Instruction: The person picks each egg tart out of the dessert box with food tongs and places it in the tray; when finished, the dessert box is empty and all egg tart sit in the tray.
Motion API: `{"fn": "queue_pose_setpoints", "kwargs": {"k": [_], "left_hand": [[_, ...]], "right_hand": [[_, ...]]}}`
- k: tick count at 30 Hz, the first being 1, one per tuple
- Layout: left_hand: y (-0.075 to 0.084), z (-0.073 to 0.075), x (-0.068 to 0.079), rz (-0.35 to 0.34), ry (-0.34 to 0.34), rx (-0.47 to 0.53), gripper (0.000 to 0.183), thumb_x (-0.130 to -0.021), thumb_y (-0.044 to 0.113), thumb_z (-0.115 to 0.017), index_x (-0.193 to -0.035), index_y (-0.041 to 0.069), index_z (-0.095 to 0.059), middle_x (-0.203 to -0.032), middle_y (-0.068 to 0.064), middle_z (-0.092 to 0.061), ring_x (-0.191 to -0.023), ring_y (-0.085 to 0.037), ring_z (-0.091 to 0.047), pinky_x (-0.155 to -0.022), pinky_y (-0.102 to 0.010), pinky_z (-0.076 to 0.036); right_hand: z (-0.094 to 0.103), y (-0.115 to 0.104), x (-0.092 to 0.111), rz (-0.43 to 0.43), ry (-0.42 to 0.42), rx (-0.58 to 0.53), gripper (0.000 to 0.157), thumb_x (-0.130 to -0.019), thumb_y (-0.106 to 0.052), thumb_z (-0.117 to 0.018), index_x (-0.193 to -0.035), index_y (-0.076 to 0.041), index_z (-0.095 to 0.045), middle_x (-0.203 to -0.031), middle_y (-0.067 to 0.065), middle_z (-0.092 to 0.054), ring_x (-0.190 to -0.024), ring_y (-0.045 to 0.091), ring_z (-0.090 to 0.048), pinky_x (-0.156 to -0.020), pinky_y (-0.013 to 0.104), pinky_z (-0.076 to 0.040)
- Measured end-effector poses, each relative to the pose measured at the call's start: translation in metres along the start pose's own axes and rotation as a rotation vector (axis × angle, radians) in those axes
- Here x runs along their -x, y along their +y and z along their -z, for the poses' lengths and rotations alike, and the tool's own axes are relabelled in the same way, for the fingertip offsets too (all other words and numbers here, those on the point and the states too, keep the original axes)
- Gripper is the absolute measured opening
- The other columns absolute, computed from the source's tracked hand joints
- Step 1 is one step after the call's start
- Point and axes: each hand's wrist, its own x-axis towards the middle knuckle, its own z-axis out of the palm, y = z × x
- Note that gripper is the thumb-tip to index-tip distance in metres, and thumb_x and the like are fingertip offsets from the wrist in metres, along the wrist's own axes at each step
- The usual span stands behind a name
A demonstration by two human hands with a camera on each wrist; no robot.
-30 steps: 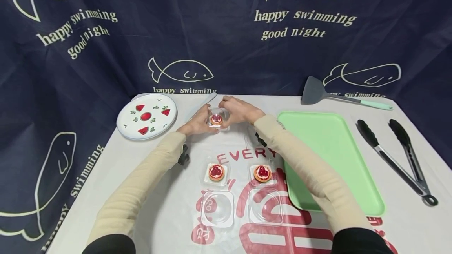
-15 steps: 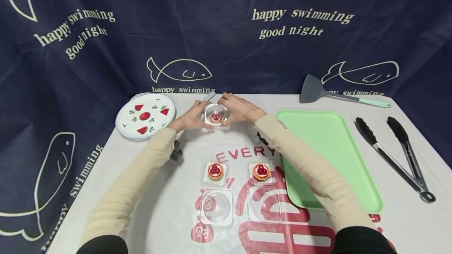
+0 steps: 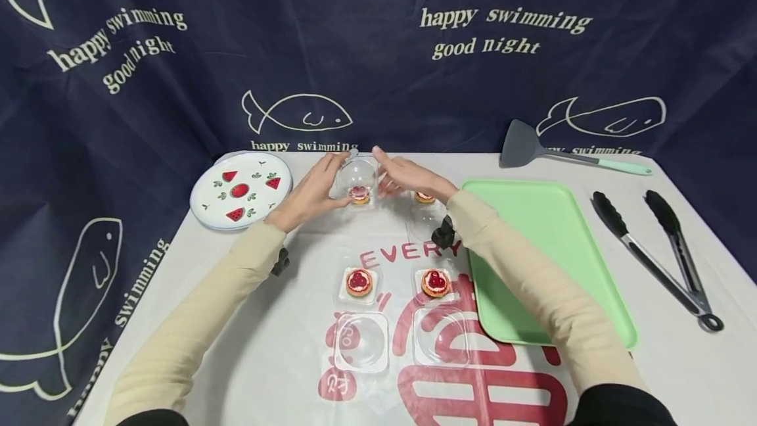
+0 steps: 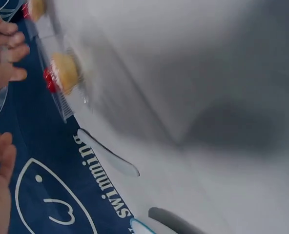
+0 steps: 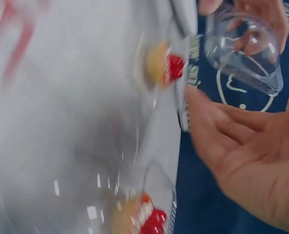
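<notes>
In the head view my left hand [image 3: 310,192] grips a clear domed plastic lid [image 3: 357,175] at its left side. The lid is raised and tilted above a small red-topped tart [image 3: 359,199] at the back of the table. Whether the lid joins the clear base under that tart cannot be told. Close to the lid's right side is my right hand [image 3: 411,177], its fingers straight and apart. The right wrist view shows this right hand [image 5: 247,146] holding nothing, with the lid [image 5: 244,46] beyond it and left fingers behind the clear plastic.
Another tart [image 3: 424,197] sits partly behind the right hand. Two nearer tarts [image 3: 359,282] [image 3: 435,283] have clear lids [image 3: 362,342] [image 3: 440,337] in front. A watermelon-patterned plate [image 3: 260,206] stands left. Rightward lie a green tray [image 3: 532,248], tongs [image 3: 668,261] and a spatula [image 3: 523,146].
The lid has risen and tilted up over the back tart. My right hand has loosened and drawn rightward from it, while my left hand stays on it. The view has shifted slightly.
</notes>
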Motion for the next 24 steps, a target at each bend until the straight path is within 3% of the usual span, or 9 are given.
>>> {"fn": "queue_pose_setpoints", "kwargs": {"k": [3, 6, 9, 11, 15, 18, 20, 24], "left_hand": [[0.005, -0.003, 0.002, -0.062, 0.039, -0.101, 0.081, -0.077, 0.013, -0.082, -0.141, -0.008, -0.037, -0.122, -0.024, -0.052, -0.110, -0.035, -0.055, -0.103, -0.045, -0.045], [0.009, -0.006, 0.004, -0.100, 0.066, -0.165, 0.083, -0.076, 0.013, -0.083, -0.142, -0.008, -0.035, -0.119, -0.023, -0.054, -0.106, -0.034, -0.056, -0.099, -0.044, -0.048], [0.013, -0.006, 0.006, -0.026, 0.043, -0.070, 0.092, -0.080, 0.017, -0.081, -0.147, -0.008, -0.024, -0.119, -0.024, -0.052, -0.107, -0.034, -0.056, -0.096, -0.043, -0.050], [0.017, -0.003, 0.009, 0.105, -0.015, 0.107, 0.091, -0.086, 0.020, -0.076, -0.149, -0.009, -0.017, -0.118, -0.024, -0.053, -0.106, -0.036, -0.057, -0.094, -0.043, -0.052], [0.025, 0.004, 0.014, 0.458, -0.170, 0.628, 0.069, -0.102, 0.033, -0.050, -0.147, -0.010, -0.020, -0.124, -0.027, -0.054, -0.112, -0.039, -0.059, -0.101, -0.045, -0.047], [0.025, 0.006, 0.018, 0.575, -0.238, 0.850, 0.062, -0.106, 0.037, -0.036, -0.144, -0.011, -0.030, -0.135, -0.029, -0.050, -0.120, -0.040, -0.056, -0.110, -0.047, -0.039], [0.024, 0.007, 0.022, 0.582, -0.243, 0.868, 0.062, -0.105, 0.037, -0.040, -0.144, -0.011, -0.033, -0.141, -0.027, -0.046, -0.125, -0.039, -0.052, -0.112, -0.046, -0.036], [0.021, 0.007, 0.029, 0.553, -0.242, 0.774, 0.062, -0.099, 0.027, -0.057, -0.145, -0.008, -0.034, -0.143, -0.023, -0.047, -0.128, -0.035, -0.050, -0.110, -0.045, -0.039]], "right_hand": [[-0.002, -0.002, 0.002, -0.130, -0.128, -0.251, 0.091, -0.098, -0.064, -0.013, -0.127, 0.013, -0.051, -0.099, 0.020, -0.067, -0.089, 0.031, -0.068, -0.094, 0.042, -0.054], [-0.004, -0.001, 0.003, -0.171, -0.178, -0.375, 0.089, -0.099, -0.063, -0.018, -0.124, 0.015, -0.052, -0.098, 0.019, -0.067, -0.077, 0.019, -0.068, -0.089, 0.036, -0.056], [-0.006, 0.000, 0.005, -0.166, -0.166, -0.399, 0.084, -0.101, -0.060, -0.023, -0.123, 0.015, -0.054, -0.099, 0.018, -0.066, -0.074, 0.014, -0.064, -0.087, 0.032, -0.056], [-0.007, 0.002, 0.007, -0.147, -0.142, -0.374, 0.081, -0.101, -0.058, -0.025, -0.122, 0.014, -0.055, -0.103, 0.020, -0.065, -0.079, 0.017, -0.064, -0.092, 0.036, -0.054], [-0.012, 0.004, 0.013, -0.047, -0.098, -0.281, 0.072, -0.103, -0.050, -0.030, -0.122, 0.013, -0.057, -0.116, 0.029, -0.059, -0.099, 0.033, -0.060, -0.101, 0.047, -0.047], [-0.015, 0.005, 0.018, 0.045, -0.097, -0.178, 0.061, -0.104, -0.042, -0.034, -0.130, 0.009, -0.055, -0.126, 0.027, -0.058, -0.113, 0.039, -0.056, -0.102, 0.045, -0.047], [-0.017, 0.006, 0.020, 0.092, -0.100, -0.098, 0.055, -0.104, -0.038, -0.040, -0.134, 0.006, -0.054, -0.132, 0.022, -0.057, -0.119, 0.037, -0.055, -0.102, 0.043, -0.047], [-0.018, 0.009, 0.025, 0.177, -0.106, 0.104, 0.050, -0.097, -0.027, -0.060, -0.136, 0.004, -0.053, -0.135, 0.017, -0.057, -0.121, 0.030, -0.056, -0.104, 0.039, -0.046]]}}
